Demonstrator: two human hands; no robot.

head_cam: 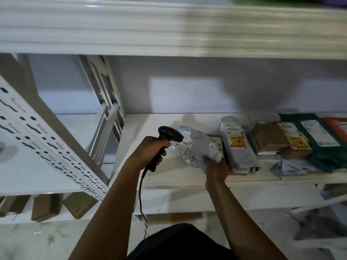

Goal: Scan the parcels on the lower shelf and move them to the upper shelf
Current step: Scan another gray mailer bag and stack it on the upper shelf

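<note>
Left hand (pixel 152 149) grips scanner (pixel 168 133); right hand (pixel 216 167) grips grey parcel (pixel 199 147) at lower shelf (pixel 169 176) front edge, upper shelf (pixel 169 34) well above

— Anything legible?
— No. The white label (pixel 185 146) on the left grey parcel (pixel 201 153) is blurred; yellow-red stickers (pixel 238 142) on the grey bag (pixel 239 160) and brown box (pixel 268 140) show only unreadable marks.

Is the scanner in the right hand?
No, the left hand grips the scanner, while the right hand holds a grey parcel.
</note>
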